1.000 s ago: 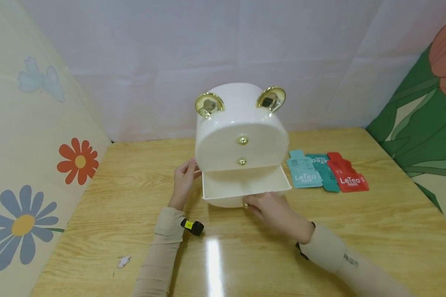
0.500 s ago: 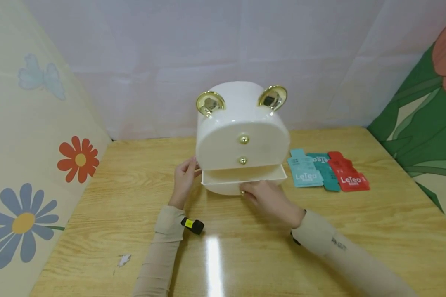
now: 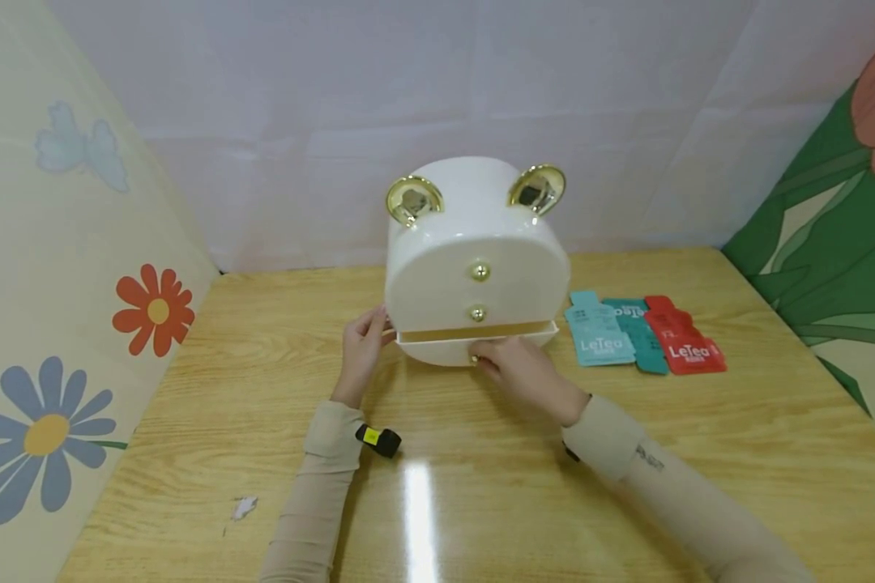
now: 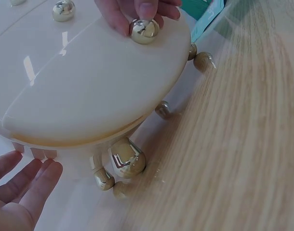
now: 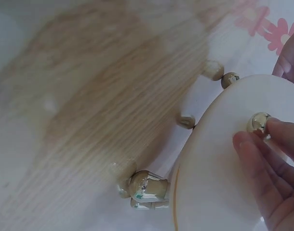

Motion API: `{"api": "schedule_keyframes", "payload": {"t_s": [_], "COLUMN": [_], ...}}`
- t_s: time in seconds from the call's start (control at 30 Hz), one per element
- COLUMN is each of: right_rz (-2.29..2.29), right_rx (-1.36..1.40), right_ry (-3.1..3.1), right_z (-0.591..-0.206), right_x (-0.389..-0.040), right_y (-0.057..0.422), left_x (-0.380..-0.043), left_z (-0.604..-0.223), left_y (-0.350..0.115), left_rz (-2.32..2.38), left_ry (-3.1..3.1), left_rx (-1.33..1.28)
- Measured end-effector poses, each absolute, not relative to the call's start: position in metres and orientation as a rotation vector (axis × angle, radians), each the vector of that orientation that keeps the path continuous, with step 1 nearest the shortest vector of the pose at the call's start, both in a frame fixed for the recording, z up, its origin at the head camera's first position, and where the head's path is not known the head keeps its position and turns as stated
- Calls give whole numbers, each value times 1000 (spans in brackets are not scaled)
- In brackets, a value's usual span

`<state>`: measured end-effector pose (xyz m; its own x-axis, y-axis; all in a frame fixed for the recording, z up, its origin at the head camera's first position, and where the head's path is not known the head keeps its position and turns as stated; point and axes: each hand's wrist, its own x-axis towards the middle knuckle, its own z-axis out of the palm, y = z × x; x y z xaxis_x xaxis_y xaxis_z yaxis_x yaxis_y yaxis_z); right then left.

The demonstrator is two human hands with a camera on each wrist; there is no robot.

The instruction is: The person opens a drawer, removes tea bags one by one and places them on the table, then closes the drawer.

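Note:
A white drawer box (image 3: 474, 194) with gold ears and gold knobs stands mid-table. Its bottom drawer (image 3: 437, 351) juts out slightly, leaving a narrow gap along its top in the head view. My right hand (image 3: 525, 374) pinches that drawer's gold knob (image 5: 259, 124) between thumb and fingers. On the box's left side rests my left hand (image 3: 361, 356), its fingertips (image 4: 51, 168) fairly straight against the wall in the left wrist view. Little gold feet (image 4: 127, 159) carry the box.
Right of the box lie flat sachets: light teal (image 3: 599, 336), dark teal (image 3: 647, 344) and red (image 3: 684, 340). A torn white patch (image 3: 244, 508) marks the table at front left. Behind hangs a pale cloth (image 3: 299, 121); flower-printed panels flank both sides.
The bottom drawer has slid inward from well out to a narrow gap, my right hand moving away from me with its knob. My left hand has stayed at the box's side.

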<state>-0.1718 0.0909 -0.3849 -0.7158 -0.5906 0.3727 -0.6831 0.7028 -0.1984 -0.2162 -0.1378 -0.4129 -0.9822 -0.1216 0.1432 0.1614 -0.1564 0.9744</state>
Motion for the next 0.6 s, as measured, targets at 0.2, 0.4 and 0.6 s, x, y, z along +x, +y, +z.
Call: {"api": "schedule_keyframes", "payload": {"t_s": [0.2, 0.4, 0.6], "right_rz": [467, 478, 485], "right_rx": [1011, 1009, 1037], "right_ry": [-2586, -2576, -2562], "right_z": [-387, -388, -389], "right_x": [-182, -188, -192], "right_y": [91, 91, 91], "left_x": [-216, -217, -217], "left_z": [-413, -413, -413], "left_y": [-138, -137, -138], "left_rz": [-2275, -2287, -2291], "left_ry": [-1881, -1870, -1870], "left_rx": [-65, -92, -87]}}
